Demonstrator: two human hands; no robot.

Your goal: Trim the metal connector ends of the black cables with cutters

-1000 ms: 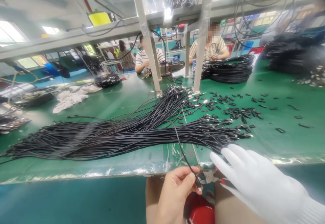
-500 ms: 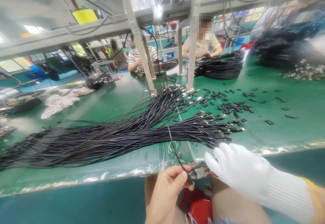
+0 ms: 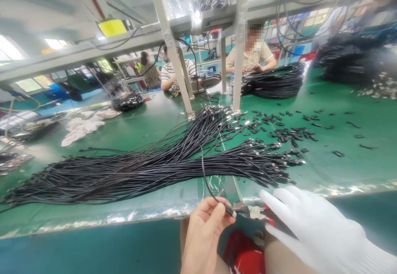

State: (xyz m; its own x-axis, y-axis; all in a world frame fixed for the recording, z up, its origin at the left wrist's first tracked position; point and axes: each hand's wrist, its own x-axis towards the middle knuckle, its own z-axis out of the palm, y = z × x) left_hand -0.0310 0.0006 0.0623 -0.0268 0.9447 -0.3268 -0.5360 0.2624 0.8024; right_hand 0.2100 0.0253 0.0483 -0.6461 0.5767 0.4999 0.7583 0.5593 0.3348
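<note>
My left hand (image 3: 206, 228), bare, pinches a black cable (image 3: 204, 170) between thumb and fingers just behind its end. The cable's plug (image 3: 231, 211), with a metal tip, points right past my fingertips, while its cord curves up over the bench edge. My right hand (image 3: 319, 224), in a white knit glove, is around the red handles of a pair of pliers (image 3: 257, 212). The pliers' head points left, close to the plug; whether they touch I cannot tell. Behind my hands lies a thick bundle of black cables (image 3: 173, 167), with metal-tipped plugs at its right end.
Small black pieces (image 3: 293, 134) lie scattered on the green bench (image 3: 322, 166). Frame posts (image 3: 238, 58) stand at its middle. Beyond are coiled cables (image 3: 276, 81), white cloths (image 3: 82, 127) and co-workers (image 3: 252, 54). Something red (image 3: 248, 259) is below the bench edge.
The plug has swung from pointing down to pointing right in my left hand. My right hand has shifted lower and right, its thumb and fingers farther apart, showing more of the red handles.
</note>
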